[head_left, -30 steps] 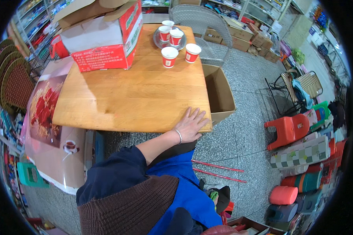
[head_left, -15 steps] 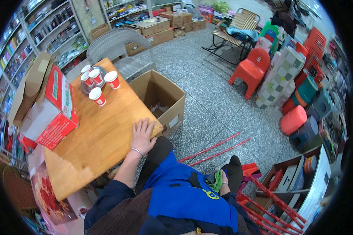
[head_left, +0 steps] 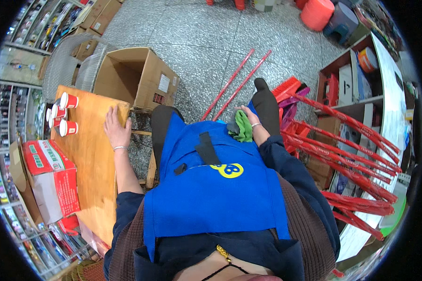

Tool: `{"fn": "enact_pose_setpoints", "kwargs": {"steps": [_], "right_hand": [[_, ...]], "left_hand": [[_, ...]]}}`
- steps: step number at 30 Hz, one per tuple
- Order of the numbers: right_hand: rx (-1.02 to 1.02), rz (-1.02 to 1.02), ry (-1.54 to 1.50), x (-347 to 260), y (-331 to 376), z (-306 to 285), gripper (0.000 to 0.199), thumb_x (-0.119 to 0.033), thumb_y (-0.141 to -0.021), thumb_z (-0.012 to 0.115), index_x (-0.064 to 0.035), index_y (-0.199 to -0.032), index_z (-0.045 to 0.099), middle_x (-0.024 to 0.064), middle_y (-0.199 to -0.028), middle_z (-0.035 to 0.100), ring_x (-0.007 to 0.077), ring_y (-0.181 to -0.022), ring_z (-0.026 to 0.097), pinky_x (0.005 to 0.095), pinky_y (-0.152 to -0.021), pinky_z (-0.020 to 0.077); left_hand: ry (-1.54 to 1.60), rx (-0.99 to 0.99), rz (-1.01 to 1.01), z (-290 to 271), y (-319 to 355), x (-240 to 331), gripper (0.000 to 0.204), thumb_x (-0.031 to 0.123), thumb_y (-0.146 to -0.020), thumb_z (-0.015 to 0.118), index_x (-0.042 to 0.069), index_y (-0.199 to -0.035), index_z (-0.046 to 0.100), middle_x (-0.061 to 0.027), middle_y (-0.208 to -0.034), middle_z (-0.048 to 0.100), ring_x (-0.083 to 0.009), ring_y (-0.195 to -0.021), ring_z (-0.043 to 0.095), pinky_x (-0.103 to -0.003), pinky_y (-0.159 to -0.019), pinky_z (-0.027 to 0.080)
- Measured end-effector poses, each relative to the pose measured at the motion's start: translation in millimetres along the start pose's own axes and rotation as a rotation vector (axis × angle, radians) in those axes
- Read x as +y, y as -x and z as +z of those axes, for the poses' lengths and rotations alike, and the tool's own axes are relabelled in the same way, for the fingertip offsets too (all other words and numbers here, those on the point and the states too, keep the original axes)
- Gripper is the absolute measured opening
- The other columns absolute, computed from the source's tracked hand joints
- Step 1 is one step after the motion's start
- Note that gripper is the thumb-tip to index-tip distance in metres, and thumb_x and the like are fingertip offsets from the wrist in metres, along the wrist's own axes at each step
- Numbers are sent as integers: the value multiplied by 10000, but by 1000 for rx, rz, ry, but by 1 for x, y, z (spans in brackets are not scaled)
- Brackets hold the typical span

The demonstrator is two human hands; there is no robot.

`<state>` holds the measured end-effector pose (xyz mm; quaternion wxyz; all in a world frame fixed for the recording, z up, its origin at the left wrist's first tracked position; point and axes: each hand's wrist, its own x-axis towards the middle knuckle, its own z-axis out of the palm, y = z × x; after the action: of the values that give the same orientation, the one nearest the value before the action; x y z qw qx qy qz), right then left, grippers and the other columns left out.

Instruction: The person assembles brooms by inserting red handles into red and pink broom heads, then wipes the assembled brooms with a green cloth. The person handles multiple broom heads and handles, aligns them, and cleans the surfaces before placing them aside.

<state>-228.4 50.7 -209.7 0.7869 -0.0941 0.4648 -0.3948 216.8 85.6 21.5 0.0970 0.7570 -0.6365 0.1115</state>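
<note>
My left hand (head_left: 117, 129) lies flat near the edge of the wooden table (head_left: 96, 173), fingers stretched out, holding nothing. Beyond it, at the table's far left, stand several red-and-white paper cups (head_left: 69, 128). My right hand (head_left: 254, 118) rests by my right thigh, its fingers closed round a crumpled green and grey cloth (head_left: 242, 128). That cloth lies against the blue apron (head_left: 215, 201) over my lap. Part of the right hand's fingers is hidden behind the cloth.
A red-and-white carton (head_left: 56, 187) with raised flaps stands on the table's left. An open cardboard box (head_left: 150, 84) sits past the table's corner. Red-wrapped broom handles (head_left: 342, 145) lean at my right, beside a shelf unit (head_left: 377, 89). Two thin red poles (head_left: 229, 84) lie ahead.
The view has tilted down and turned, so more of my lap shows. The left hand stays flat on the table. The right hand still holds the cloth, now showing more of it.
</note>
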Motion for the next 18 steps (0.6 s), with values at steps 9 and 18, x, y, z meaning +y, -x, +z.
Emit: {"fn": "enact_pose_setpoints", "kwargs": {"steps": [9, 18], "right_hand": [[-8, 2, 36, -6, -4, 14, 383, -391, -911, 537, -78, -1094, 659, 81, -963, 668, 210, -795, 632, 345, -726, 520], [0, 115, -108, -11, 0, 7, 383, -385, -919, 527, -73, -1097, 658, 81, -932, 668, 210, -789, 634, 348, -730, 521]], "left_hand": [[-12, -14, 5, -3, -5, 5, 705, 234, -784, 680, 148, -1415, 377, -98, -1449, 393, -283, -1338, 355, -447, -1109, 251], [-48, -22, 11, -7, -7, 7, 724, 218, -768, 689, 153, -1417, 373, -104, -1443, 396, -288, -1335, 355, -445, -1101, 264]]}}
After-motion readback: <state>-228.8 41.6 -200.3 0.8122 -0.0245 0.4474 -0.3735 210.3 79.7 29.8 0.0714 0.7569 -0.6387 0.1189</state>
